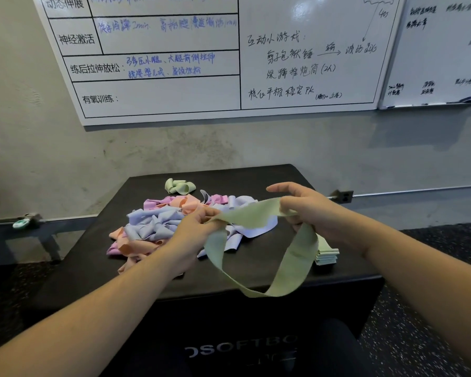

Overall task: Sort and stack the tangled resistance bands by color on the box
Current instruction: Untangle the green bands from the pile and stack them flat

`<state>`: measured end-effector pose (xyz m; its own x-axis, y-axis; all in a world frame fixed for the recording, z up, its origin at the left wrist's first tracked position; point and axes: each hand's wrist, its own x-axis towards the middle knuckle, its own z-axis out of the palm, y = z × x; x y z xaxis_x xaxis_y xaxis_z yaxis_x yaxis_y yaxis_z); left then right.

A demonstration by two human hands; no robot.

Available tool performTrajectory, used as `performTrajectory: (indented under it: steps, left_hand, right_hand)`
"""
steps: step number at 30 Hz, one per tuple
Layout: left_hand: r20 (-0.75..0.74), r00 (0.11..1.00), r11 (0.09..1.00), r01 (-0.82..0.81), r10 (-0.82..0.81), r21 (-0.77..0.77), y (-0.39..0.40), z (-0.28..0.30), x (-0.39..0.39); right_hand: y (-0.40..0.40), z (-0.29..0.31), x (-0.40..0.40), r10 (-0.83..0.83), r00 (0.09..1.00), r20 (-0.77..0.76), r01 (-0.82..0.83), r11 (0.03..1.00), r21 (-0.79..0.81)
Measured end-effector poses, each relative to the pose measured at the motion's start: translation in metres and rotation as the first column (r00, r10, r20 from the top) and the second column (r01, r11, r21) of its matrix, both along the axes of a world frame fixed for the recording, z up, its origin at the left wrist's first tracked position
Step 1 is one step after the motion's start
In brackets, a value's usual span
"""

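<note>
Both hands pinch a green band [259,257] above the box [269,273]: left hand [195,231] at one end, right hand [307,210] at the other. Best fold it flat, edges matched, onto the green stack [327,255] at the box's right edge, clear of the tangle [158,224].

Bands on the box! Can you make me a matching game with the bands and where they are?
Things:
1. long green band
2. folded green stack
3. tangled pile
4. small green bundle

Places:
A. far edge of the black box
B. near the box's right edge
C. stretched between both hands
D. middle-left of the box

Pairs: 1-C, 2-B, 3-D, 4-A
</note>
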<state>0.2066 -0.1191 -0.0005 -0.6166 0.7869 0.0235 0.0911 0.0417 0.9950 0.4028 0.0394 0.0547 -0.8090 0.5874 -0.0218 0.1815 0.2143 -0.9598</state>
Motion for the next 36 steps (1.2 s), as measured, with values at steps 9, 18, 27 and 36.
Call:
performTrajectory:
  steps: [9, 18, 27, 36]
  left_hand:
    - [0.298, 0.953, 0.982, -0.01, -0.047, 0.187, 0.0, 0.029, 0.024]
    - [0.208, 0.976, 0.975, -0.1, 0.058, 0.197, 0.005, 0.049, 0.039]
    - [-0.105, 0.993, 0.988, -0.035, 0.052, 0.152, 0.002, 0.068, 0.049]
    - [-0.047, 0.956, 0.952, 0.292, -0.289, 0.087, -0.006, 0.075, 0.051]
  right_hand:
    - [-0.021, -0.032, 0.002, 0.065, 0.996, 0.053, -0.069, 0.995, 0.074]
    - [-0.045, -0.034, -0.015, 0.119, 0.992, -0.047, -0.124, 0.981, -0.152]
    - [-0.057, -0.022, -0.024, 0.021, 0.973, -0.231, -0.042, 0.995, -0.087]
    - [-0.047, -0.025, -0.018, -0.097, 0.968, -0.23, 0.081, 0.994, -0.075]
